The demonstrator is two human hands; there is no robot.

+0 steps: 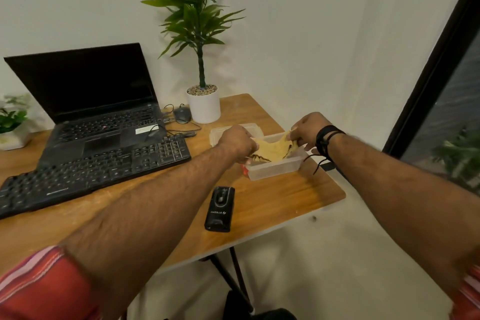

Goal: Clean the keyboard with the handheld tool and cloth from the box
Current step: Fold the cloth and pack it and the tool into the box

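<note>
While the left hand (237, 141) and right hand (309, 128) each pinch an end of the yellow cloth (272, 149) above the open box (275, 167), the light box could tip; the handheld tool (220, 208) lies on the tabletop (285, 197) beside the keyboard (91, 173).

White walls (298, 34), wooden table (272, 197)

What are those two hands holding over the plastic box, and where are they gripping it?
Both hold the yellow cloth, stretched over the box: the left hand pinches its left edge, the right hand its right corner.
</note>
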